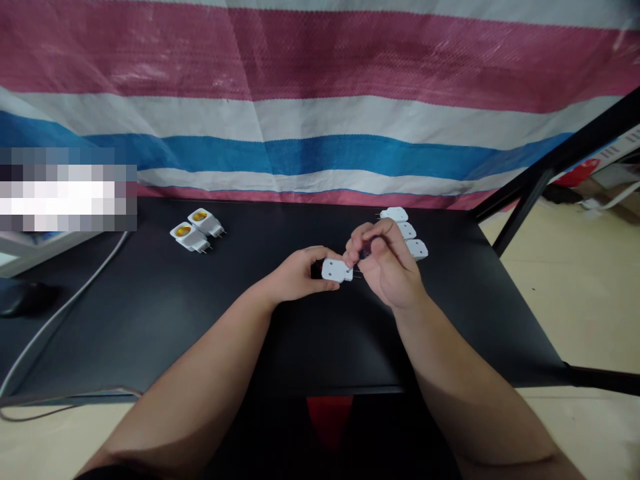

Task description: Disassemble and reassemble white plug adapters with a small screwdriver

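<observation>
Well, my left fingers (317, 255) grip a white plug (336, 270), long axis pointing 3 o'clock toward my right fingers (374, 233), pinched shut on something small and dark (367, 251).

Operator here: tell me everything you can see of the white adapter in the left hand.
The white adapter is a small, blocky body of what looks like smooth plastic, with two small dark marks on its upward face. The left hand grips it, held above the table, tilted slightly. Thin pins seem to point from its end toward the right hand, which is very close; whether they touch is hard to tell. A dark part shows at its other end, unclear.
</observation>
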